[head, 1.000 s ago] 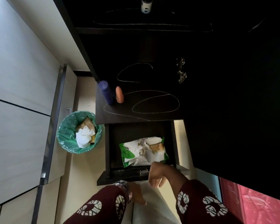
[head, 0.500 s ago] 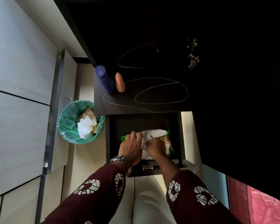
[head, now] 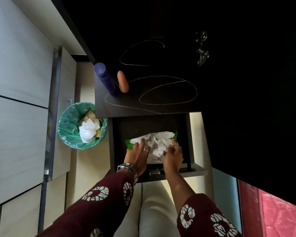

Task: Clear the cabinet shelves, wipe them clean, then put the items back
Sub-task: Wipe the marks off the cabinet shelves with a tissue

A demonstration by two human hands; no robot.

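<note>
So you're standing over the open drawer with both hands down in it, working on the pack of wet wipes. The pack is lying flat in the drawer, white with green at the corners, and it sits toward the front, closer to you than to the back wall.

Your left hand is spread flat on the left part of the pack, fingers apart and pressing down on it, not curled around anything. There's a watch on that wrist, right at the cuff of the dark red patterned sleeve.

Your right hand is curled over with the fingertips pinched together on a crumpled white wipe that's bunched up at the middle of the pack. I can't tell whether the wipe is fully free of the pack or partly inside it, since your fingers cover that bit.

Just above the drawer is the dark shelf, and it has thin chalky loops scrawled across it. Two things stand near its left edge, just beside each other: a blue bottle and a smaller orange bottle. A metal hinge shows higher up on the right, in the dark part of the cabinet.

On the floor to the left of the drawer there's a bin with a green liner, and it has crumpled white tissue and some brown paper in it.
</note>
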